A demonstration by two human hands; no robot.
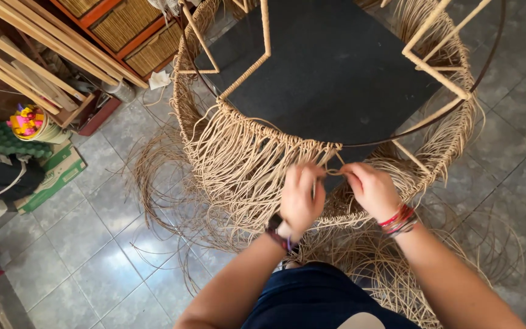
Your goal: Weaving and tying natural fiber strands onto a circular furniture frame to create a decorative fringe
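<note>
A round metal frame [445,109] stands in front of me, partly wrapped in tan rattan cord [238,152] that hangs in loops from its near rim. Both hands work at the rim where the weaving ends. My left hand [299,198] pinches a strand of cord at the rim. My right hand [372,189] grips another strand just beside it, fingers curled. Loose cord ends [391,274] trail down onto the floor around my knees. A dark board [336,67] lies inside the frame.
Grey floor tiles [92,244] surround the frame. At the left lie wooden slats [38,55], a green-and-white carton [56,176] and a small tub of coloured bits [28,122]. Woven panels in an orange frame [129,30] stand at the back.
</note>
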